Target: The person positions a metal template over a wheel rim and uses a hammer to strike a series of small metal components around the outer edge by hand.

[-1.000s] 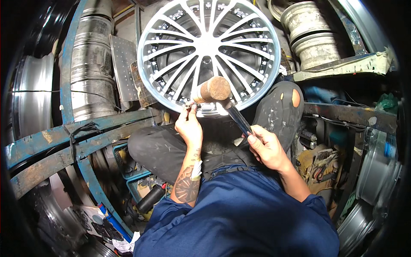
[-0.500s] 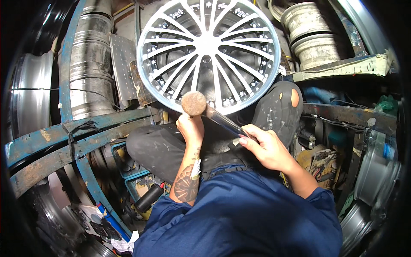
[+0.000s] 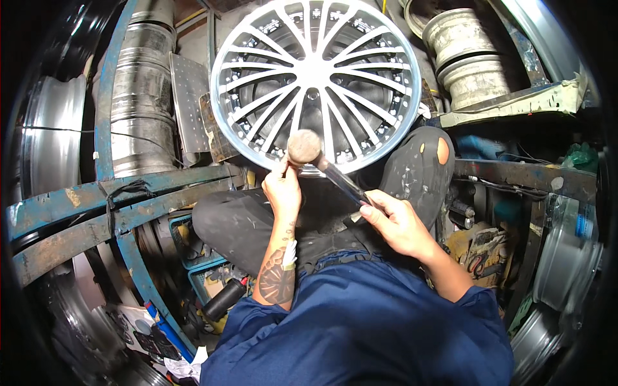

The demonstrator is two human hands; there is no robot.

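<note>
My right hand point(image 3: 400, 222) is wrapped round the dark handle of a hammer point(image 3: 304, 147), whose round, worn face is at the near edge of the wheel. In front of me stands a multi-spoke alloy wheel point(image 3: 314, 74) with pale spokes and a dark inner barrel, close to my knees. My left hand point(image 3: 282, 192) is closed at the wheel's near rim, just under the hammer head. Its fingertips are pinched together and partly hidden by the hammer, so what they hold cannot be made out.
Blue metal frame bars point(image 3: 106, 154) run along my left, with stacked silver rims point(image 3: 143, 83) behind them. More rims point(image 3: 475, 61) stand at the far right. A blue basket point(image 3: 199, 254) and a black cylinder point(image 3: 225, 300) lie low on the left. A dark rail point(image 3: 521, 175) crosses the right side.
The hammer head has shifted slightly right and away from me. My left fingertips show more beside it, still at the rim. The right hand keeps its grip.
</note>
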